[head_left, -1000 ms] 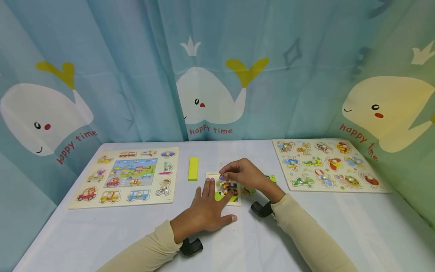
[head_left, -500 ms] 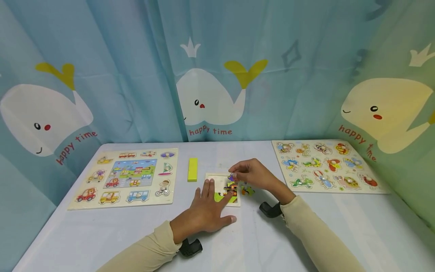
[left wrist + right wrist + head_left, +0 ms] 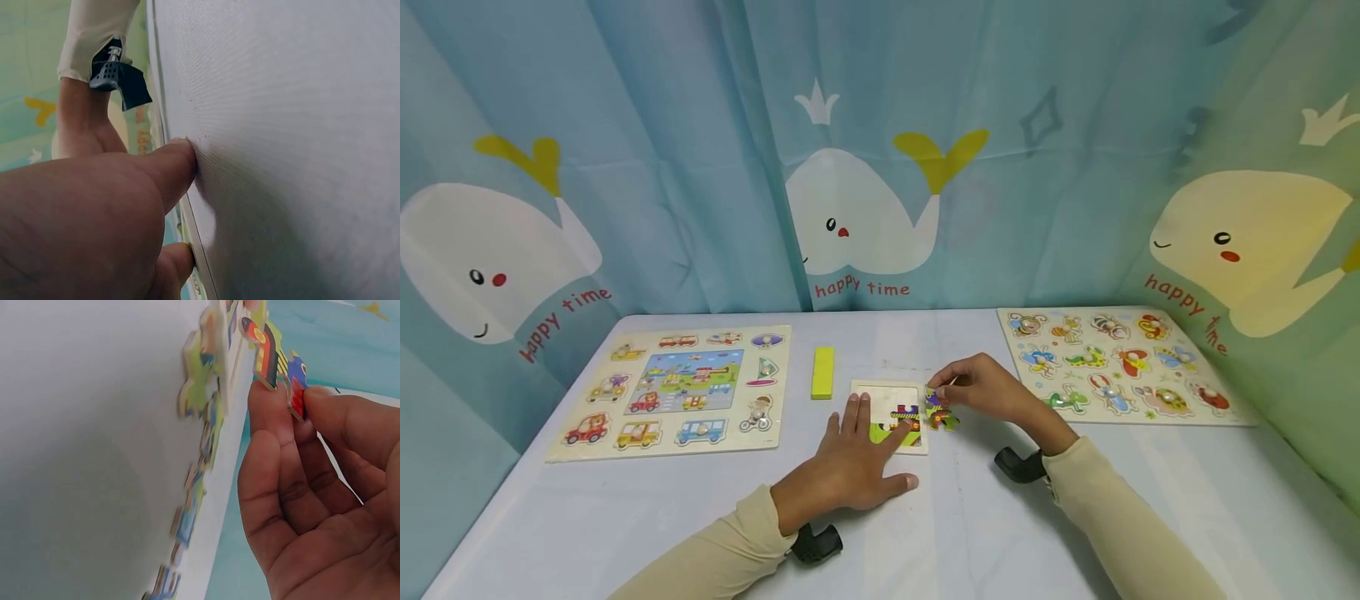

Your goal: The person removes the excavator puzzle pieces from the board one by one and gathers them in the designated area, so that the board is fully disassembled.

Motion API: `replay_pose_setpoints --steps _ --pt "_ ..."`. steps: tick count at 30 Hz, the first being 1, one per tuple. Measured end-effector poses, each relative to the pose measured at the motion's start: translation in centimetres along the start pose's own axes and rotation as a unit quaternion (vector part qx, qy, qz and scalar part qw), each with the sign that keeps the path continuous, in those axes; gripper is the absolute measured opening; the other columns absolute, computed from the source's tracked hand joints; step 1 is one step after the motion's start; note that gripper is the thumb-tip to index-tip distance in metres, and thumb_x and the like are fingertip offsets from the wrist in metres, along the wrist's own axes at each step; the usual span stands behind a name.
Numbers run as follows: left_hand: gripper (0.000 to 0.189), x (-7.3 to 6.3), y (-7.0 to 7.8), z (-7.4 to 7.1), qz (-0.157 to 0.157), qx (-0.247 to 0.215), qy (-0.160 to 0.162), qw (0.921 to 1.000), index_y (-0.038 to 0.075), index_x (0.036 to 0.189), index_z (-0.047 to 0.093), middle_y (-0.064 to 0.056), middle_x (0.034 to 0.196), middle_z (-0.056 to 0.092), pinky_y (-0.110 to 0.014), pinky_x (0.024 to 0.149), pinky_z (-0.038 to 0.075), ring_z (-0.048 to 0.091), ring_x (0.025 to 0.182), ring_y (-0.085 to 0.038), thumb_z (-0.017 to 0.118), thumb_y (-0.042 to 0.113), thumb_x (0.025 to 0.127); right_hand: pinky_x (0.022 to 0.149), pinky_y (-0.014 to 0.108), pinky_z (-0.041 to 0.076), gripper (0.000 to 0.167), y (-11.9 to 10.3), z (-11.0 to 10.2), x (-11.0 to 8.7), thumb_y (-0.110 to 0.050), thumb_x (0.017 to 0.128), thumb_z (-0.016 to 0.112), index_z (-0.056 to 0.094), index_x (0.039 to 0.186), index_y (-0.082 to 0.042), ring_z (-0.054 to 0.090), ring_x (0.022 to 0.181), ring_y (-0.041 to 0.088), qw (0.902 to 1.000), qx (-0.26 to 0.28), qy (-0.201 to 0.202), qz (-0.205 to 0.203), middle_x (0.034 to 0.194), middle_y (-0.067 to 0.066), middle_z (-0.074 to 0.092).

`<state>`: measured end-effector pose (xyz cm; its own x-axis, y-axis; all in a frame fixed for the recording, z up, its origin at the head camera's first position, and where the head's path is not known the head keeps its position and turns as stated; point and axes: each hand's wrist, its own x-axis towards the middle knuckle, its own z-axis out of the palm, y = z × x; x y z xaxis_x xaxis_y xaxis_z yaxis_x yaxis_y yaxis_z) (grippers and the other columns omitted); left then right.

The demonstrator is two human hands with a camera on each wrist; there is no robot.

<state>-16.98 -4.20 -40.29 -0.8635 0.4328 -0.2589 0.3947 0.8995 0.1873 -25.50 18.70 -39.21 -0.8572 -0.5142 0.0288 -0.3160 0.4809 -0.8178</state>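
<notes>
Pinches a colourful jigsaw piece (image 3: pixel 267 353) between thumb and fingertips of the right hand (image 3: pixel 981 387), the nearer of the two. Has that piece just off the right edge of a small puzzle tray (image 3: pixel 887 398), thus leftward from the palm. Cannot tell its long axis from so slanted a view. Rests the left hand (image 3: pixel 853 467), fingers straight and apart, across the tray's left side and fitted pieces (image 3: pixel 912 415). Reads "happy time" in red, three times, on a whale-print curtain (image 3: pixel 700 208); shows no legible brand.
</notes>
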Motion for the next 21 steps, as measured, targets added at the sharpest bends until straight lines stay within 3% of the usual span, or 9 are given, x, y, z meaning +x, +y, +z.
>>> replay_pose_setpoints --steps 11,21 --pt "0.074 0.0 -0.1 0.0 -0.006 -0.008 -0.005 0.9999 0.036 0.154 0.026 -0.026 0.158 0.005 -0.058 0.111 0.014 -0.003 0.145 -0.040 0.045 0.068 0.091 0.065 0.027 0.049 0.013 1.2 -1.6 -1.3 0.002 0.090 0.062 0.072 0.098 0.004 0.061 0.074 0.017 0.9994 -0.032 -0.012 0.004 0.085 0.006 0.070" --pt "0.074 0.0 -0.1 0.1 -0.001 -0.010 0.001 0.9999 0.035 0.154 0.027 -0.026 0.158 0.006 -0.058 0.111 0.016 -0.001 0.146 -0.040 0.047 0.068 0.091 0.058 0.025 0.042 0.013 1.8 -2.6 -1.9 0.005 0.089 0.061 0.072 0.096 0.006 0.057 0.072 0.013 0.9973 -0.040 -0.048 0.039 0.088 0.008 0.071"
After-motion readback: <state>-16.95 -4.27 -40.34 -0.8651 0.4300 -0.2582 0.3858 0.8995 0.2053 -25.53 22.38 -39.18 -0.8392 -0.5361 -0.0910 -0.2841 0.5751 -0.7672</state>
